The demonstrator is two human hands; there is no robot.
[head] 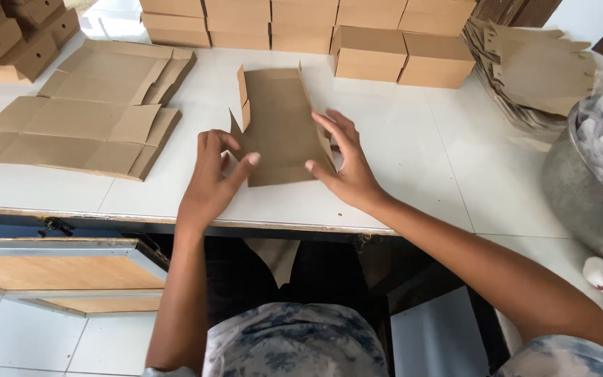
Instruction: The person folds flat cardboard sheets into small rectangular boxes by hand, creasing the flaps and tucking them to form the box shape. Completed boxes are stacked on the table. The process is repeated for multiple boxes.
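A flat brown cardboard box blank (278, 122) lies on the white tiled table (413, 139), its side flaps partly raised. My left hand (212, 178) pinches its near left edge, thumb on top of the card. My right hand (345, 162) presses the near right flap with spread fingers. Both hands are at the blank's near end, close to the table's front edge.
Flat cardboard blanks (85, 115) lie in a pile at the left. Folded brown boxes (371, 49) are stacked along the back, more (15, 35) at the far left. Loose blanks (532, 70) are heaped at the right beside a metal bowl (581, 188) of white round items.
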